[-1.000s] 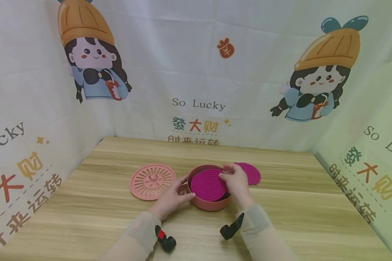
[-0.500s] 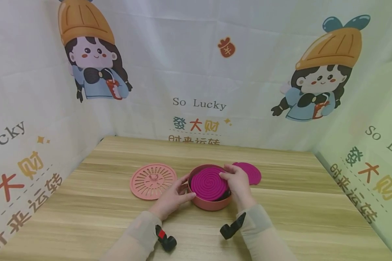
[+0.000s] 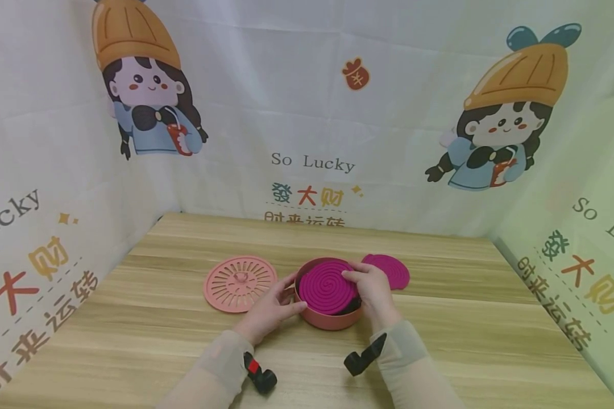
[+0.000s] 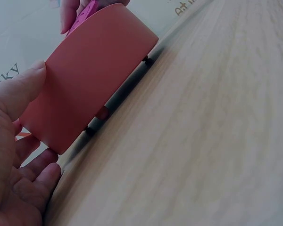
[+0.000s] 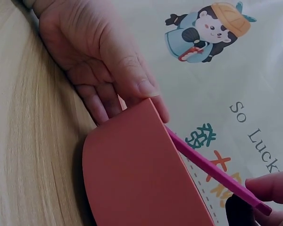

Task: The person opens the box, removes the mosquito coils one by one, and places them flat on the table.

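My left hand [image 3: 268, 311] holds the side of a round coral-pink tin [image 3: 330, 322], thumb at the near rim. A magenta mosquito coil [image 3: 327, 287] lies tilted in the tin's mouth, its right edge raised. My right hand [image 3: 376, 287] pinches that edge between thumb and fingers. In the right wrist view the coil [image 5: 217, 172] slants out past the rim, with the right fingers [image 5: 273, 186] at its end and something black [image 5: 239, 211] beside them. Small dark feet show under the tin [image 4: 92, 77] in the left wrist view.
A pink slotted round lid [image 3: 220, 284] with a small knob lies left of the tin. Another magenta coil [image 3: 396, 272] lies behind my right hand. The wooden table [image 3: 133, 352] is bounded by printed cloth walls [image 3: 312, 113] at the back and sides.
My right fingers shift slightly on the coil's edge, and the coil moves very little. The left hand, tin and lid stay in place.
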Available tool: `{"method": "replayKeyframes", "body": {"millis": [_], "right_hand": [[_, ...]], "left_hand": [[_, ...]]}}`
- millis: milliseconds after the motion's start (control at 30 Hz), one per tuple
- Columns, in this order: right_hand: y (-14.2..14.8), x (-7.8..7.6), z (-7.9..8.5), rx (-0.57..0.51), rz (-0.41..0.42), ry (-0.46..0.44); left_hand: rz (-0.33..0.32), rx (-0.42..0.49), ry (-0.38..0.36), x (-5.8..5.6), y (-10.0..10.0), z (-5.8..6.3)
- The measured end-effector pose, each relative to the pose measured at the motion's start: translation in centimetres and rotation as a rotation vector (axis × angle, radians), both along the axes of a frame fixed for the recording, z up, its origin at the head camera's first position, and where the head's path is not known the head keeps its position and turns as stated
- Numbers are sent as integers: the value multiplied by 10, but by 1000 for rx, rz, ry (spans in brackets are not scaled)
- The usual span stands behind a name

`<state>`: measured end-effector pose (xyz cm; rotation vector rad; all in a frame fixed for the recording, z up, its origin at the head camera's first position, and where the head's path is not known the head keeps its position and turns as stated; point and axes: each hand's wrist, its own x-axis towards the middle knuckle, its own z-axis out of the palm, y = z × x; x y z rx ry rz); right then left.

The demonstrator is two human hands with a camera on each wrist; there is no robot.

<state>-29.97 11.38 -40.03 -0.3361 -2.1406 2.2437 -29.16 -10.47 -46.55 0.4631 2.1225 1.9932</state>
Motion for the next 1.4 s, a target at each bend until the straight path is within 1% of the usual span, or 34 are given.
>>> {"method": "replayKeyframes", "body": {"millis": [167,367,800,900,1133,1400], "right_hand": [[0,0,0,-13,12,9],[3,2,1,-25,56,10],[8,3,0,56,130,24],[8,4,1,54,151,33],[8,4,1,-6,196,52],[8,6,2,24,209,43]], "left_hand": [[-3,-1,2,-1,0,0],[-3,-9,-4,0,0,0],[2,-2,-23,1,0,1],[4,-7,-23,1,0,1],[11,-19,-22,1,0,1],[16,-23,-25,1,0,1]]}}
